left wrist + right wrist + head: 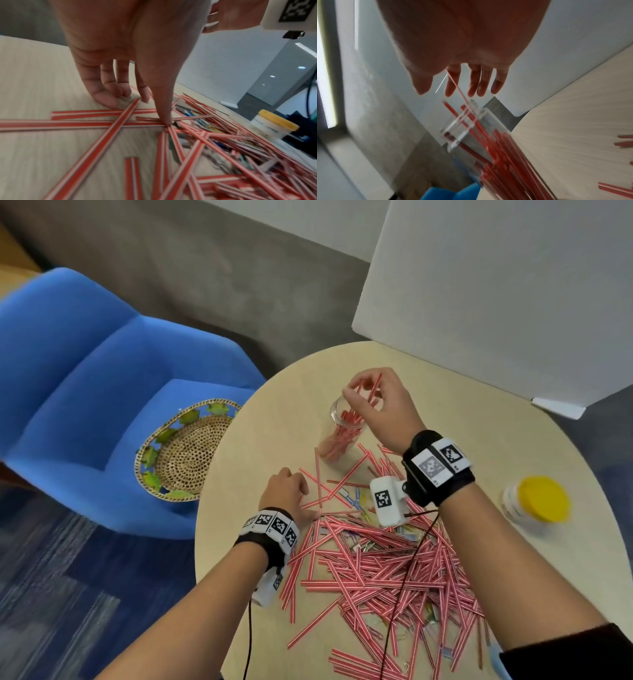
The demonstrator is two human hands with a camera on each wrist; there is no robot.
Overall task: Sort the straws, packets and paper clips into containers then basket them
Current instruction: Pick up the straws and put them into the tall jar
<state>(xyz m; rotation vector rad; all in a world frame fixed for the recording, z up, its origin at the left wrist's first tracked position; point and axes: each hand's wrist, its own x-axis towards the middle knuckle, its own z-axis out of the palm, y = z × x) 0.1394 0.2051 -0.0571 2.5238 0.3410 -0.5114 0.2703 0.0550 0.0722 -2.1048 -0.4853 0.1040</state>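
Overhead, my right hand pinched one straw above the clear jar of straws, while my left hand rested fingertips down at the edge of the straw pile on the round table. Closer in, at my left wrist, my thumb and curled fingers pressed loose straws, gripping none. At my right wrist, the straw slanted past my loosely spread fingers toward the jar.
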